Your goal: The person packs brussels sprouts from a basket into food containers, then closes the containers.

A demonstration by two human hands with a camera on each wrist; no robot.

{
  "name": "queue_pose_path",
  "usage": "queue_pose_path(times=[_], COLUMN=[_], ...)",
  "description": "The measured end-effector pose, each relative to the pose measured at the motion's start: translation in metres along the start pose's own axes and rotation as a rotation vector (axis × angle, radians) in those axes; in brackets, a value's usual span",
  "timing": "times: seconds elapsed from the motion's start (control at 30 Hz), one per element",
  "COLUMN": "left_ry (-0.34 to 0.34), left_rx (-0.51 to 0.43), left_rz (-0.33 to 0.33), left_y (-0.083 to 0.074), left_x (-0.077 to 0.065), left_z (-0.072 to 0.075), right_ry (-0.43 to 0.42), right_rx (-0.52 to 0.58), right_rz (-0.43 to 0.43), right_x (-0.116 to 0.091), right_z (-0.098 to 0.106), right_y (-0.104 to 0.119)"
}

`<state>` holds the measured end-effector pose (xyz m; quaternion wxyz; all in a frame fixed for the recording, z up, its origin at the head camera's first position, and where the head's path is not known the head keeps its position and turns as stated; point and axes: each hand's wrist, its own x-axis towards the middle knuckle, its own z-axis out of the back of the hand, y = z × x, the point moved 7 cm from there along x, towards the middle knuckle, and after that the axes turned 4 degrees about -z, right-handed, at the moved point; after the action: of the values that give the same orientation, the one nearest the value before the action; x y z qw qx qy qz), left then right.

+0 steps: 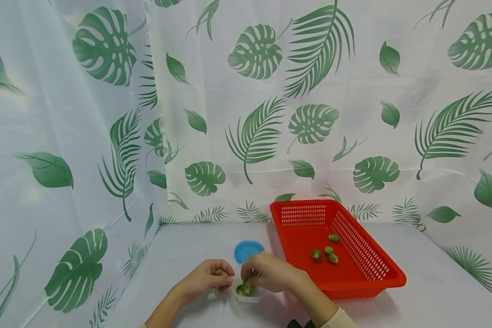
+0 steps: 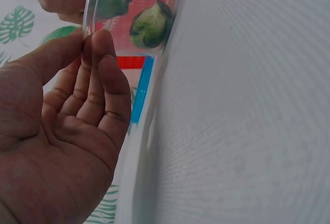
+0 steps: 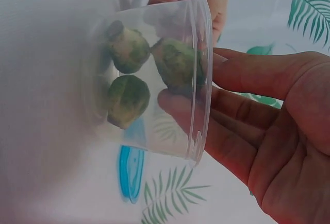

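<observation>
A clear plastic container stands on the table, with Brussels sprouts showing through its wall. My left hand is at its left side; in the left wrist view, that hand's thumb and curled fingertips pinch the container's rim. From above, my right hand reaches in over the opposite edge. The right wrist view shows its thumb and fingers around one Brussels sprout just inside the rim, higher than the other sprouts.
A round blue lid lies on the table behind the container. To the right is a large red plastic basket holding several loose Brussels sprouts. A leaf-patterned curtain hangs at the back and left. Something black shows at the bottom edge.
</observation>
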<state>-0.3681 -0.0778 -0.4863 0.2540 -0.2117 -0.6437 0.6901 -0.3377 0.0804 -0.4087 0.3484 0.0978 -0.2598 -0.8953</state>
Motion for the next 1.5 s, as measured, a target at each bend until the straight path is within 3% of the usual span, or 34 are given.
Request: queue_pose_path(times=[0.7, 1.5], left_ry=[0.001, 0.001], left_rx=[-0.002, 0.002], left_rz=[0.009, 0.004], left_y=[0.002, 0.0], left_x=[0.001, 0.0], left_z=[0.0, -0.001], right_ry=[0.074, 0.07], right_rx=[-0.069, -0.092], right_rz=[-0.029, -0.048], right_x=[-0.001, 0.0], right_z=[-0.013, -0.015], right_y=[-0.002, -0.002])
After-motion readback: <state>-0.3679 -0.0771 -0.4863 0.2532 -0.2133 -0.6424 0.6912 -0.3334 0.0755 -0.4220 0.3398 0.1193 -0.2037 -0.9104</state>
